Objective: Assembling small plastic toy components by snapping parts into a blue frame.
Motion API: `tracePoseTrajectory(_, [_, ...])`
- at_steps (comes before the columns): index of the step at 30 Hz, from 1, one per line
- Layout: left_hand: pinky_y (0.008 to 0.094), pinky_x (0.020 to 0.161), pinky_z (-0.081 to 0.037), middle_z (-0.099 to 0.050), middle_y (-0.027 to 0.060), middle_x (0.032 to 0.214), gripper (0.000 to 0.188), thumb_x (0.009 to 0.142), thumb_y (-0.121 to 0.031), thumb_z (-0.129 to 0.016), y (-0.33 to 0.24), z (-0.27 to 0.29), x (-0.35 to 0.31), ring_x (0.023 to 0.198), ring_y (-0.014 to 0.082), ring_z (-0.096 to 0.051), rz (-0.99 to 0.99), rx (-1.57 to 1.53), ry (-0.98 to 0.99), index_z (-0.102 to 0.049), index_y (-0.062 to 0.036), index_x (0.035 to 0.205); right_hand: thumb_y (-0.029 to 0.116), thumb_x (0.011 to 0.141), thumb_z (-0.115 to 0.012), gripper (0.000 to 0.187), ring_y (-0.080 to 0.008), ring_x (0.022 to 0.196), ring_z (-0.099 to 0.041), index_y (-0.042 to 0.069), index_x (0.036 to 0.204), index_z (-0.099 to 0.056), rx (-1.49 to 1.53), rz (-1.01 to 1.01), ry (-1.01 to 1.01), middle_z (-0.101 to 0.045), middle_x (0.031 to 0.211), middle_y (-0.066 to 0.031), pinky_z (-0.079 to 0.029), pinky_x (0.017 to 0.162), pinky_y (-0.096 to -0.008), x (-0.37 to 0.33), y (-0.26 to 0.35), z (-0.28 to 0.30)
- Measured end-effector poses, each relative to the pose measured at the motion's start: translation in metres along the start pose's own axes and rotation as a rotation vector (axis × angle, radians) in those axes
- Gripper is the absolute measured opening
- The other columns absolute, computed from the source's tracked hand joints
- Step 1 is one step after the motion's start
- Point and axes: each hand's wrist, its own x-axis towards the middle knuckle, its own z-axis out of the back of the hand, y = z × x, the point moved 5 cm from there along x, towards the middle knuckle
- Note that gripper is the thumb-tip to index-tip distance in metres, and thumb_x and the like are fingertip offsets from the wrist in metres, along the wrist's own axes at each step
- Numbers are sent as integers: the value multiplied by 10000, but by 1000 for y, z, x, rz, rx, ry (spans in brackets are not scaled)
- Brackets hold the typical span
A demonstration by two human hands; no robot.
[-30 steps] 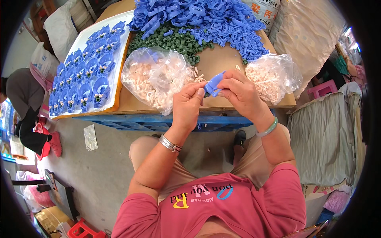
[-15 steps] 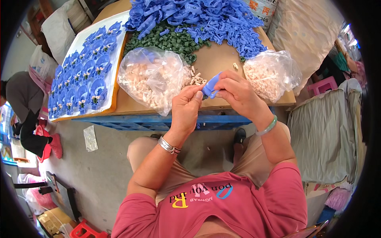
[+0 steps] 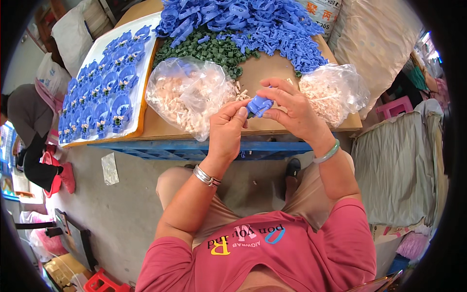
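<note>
A small blue plastic piece (image 3: 260, 106) is held over the table's near edge, a bit of dark green showing at its lower left. My left hand (image 3: 227, 127) pinches its left side between thumb and fingers. On the other side, my right hand (image 3: 291, 108) has its thumb at the piece and its fingers curved over the top; their exact contact is partly hidden. Left of my hands sits a clear bag of pale beige parts (image 3: 187, 97), some spilled beside it. A second clear bag of pale parts (image 3: 331, 92) lies to the right.
Blue plastic parts (image 3: 238, 24) are heaped at the back, with dark green pieces (image 3: 204, 51) before them. A white tray (image 3: 99, 56) holds rows of blue assemblies at left. A blue crate (image 3: 194, 152) stands under the tabletop. Another person (image 3: 26, 126) bends at far left.
The blue piece has turned in my fingers and now looks more compact. My right hand's fingers have lifted and spread a little. My left hand keeps its pinch.
</note>
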Motion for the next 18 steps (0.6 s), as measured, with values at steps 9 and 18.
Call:
tracePoseTrajectory(9, [220, 602, -396, -588, 41, 844, 198, 847, -58, -519, 1, 2, -5, 695, 93, -484, -97, 125, 24, -596, 30, 1007, 26, 696, -635, 359, -306, 846, -549, -4, 1037, -529, -113, 39, 74, -527, 999, -156, -468, 698, -337, -10, -4, -5])
tracePoseTrajectory(18, [179, 533, -358, -550, 9, 785, 169, 840, -13, -504, 5, -1, -5, 597, 52, -429, 74, 38, 8, -617, 26, 959, 55, 700, -650, 373, -306, 828, -535, -15, 1044, -524, -120, 54, 87, -526, 949, -157, -453, 705, -343, -13, -3, -5])
